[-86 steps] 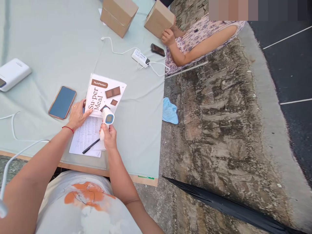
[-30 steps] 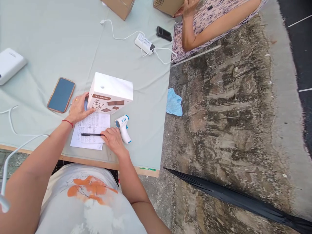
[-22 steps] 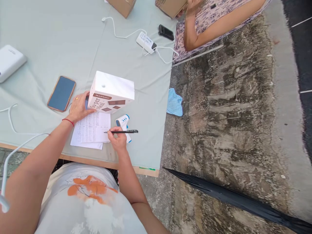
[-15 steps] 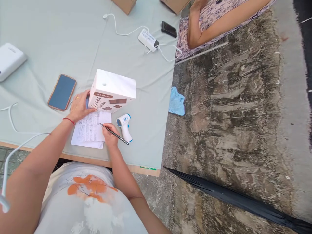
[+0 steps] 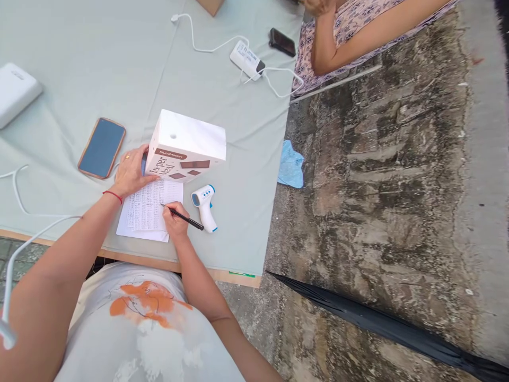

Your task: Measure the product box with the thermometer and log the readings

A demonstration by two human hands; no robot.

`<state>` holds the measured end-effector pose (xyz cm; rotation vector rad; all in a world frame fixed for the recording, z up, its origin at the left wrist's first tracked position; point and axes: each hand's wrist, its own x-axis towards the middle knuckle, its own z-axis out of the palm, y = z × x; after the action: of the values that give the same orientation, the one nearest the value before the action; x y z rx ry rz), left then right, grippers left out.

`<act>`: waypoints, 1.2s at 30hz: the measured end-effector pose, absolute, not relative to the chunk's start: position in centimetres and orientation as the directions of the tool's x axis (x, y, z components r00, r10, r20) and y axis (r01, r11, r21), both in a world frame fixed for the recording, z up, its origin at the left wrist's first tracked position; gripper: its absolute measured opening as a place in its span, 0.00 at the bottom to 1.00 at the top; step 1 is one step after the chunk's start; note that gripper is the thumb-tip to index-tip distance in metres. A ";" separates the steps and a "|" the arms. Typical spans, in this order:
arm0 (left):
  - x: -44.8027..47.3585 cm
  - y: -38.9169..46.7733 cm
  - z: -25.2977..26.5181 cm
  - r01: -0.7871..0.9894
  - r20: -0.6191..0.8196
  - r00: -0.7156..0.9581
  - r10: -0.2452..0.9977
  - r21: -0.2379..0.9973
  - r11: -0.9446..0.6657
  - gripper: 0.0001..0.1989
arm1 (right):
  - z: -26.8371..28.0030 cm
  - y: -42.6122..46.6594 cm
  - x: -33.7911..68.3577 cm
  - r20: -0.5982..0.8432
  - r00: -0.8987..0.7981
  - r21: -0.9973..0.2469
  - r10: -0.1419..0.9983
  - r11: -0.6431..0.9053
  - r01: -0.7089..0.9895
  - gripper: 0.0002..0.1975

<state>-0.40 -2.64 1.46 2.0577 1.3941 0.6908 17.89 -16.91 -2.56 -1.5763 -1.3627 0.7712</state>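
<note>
A black pen point(image 5: 186, 218) is pinched in my right hand point(image 5: 175, 225), its tip over the sheets of paper point(image 5: 147, 212) covered in rows of handwriting. My left hand point(image 5: 131, 172) grips the lower left edge of a white and brown "Super Meal" box point(image 5: 191, 140), thumb in front and fingers partly hidden at its side. The box stands at the top of the papers and covers part of them. Right of my writing hand lies a white and blue infrared thermometer point(image 5: 204, 207). A phone in an orange-brown case point(image 5: 102, 148) lies left of the box.
A white device point(image 5: 16, 93) sits at far left. Toward the back right are a power bank point(image 5: 246, 59) with a white cable and a black device point(image 5: 282, 42). Another person's arm point(image 5: 358, 40) is beyond the table's right edge, where a blue cloth point(image 5: 291, 165) hangs.
My right hand with the pen has shifted slightly left across the paper. My left hand stays on the box. The whole view has moved a little.
</note>
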 end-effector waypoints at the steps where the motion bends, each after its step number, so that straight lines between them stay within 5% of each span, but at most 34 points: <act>1: -0.4 -2.6 1.4 0.652 0.108 0.329 0.938 0.693 -0.308 0.45 | -2.5 -16.9 17.9 0.089 0.197 -0.901 0.976 -0.006 0.433 0.06; 36: -0.3 -2.7 1.8 0.662 0.095 0.321 0.942 0.689 -0.295 0.44 | -2.2 -16.7 17.5 0.087 0.242 -0.901 0.966 -0.027 0.433 0.07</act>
<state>-0.32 -2.69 1.83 2.0508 1.4096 0.6787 17.52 -16.74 -2.18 -1.6131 -1.3323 0.7446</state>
